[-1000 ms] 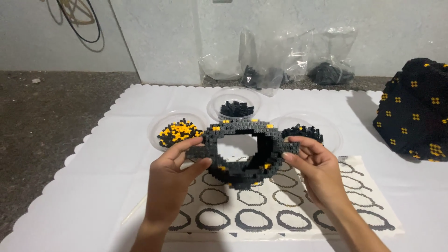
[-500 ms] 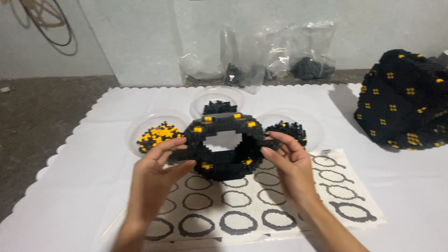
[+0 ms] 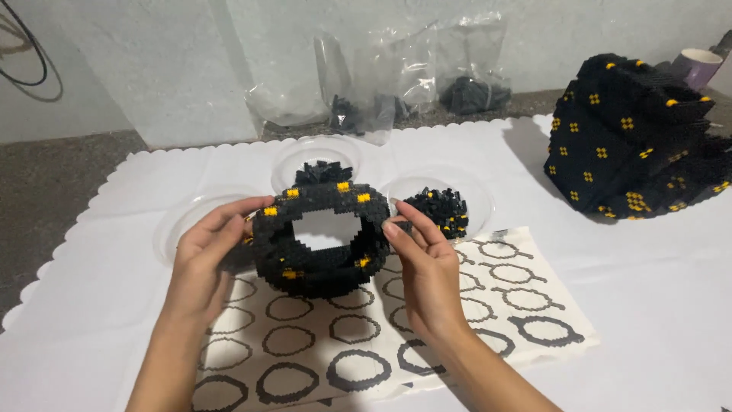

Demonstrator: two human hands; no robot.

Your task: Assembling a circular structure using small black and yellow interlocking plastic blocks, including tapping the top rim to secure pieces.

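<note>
Head view. Both hands hold a black brick ring (image 3: 319, 240) with a few yellow studs, raised upright above a printed sheet (image 3: 396, 320) covered in ring outlines. Left hand (image 3: 204, 263) grips the ring's left side, fingers curled over the outer edge. Right hand (image 3: 427, 267) grips the right side, fingertips (image 3: 393, 227) on the rim. White gap shows through the ring's centre.

Sheet lies on a white scalloped cloth (image 3: 648, 305) over the worktop. Just beyond the ring, three clear plastic dishes: left dish (image 3: 179, 221), far dish (image 3: 320, 156) with black pieces, right dish (image 3: 450, 202) with black and yellow pieces. Clear bags (image 3: 396, 76) stand far against the wall. Far right, a large black brick build (image 3: 633, 137) dotted yellow; a purple mug (image 3: 698, 65) behind it.
</note>
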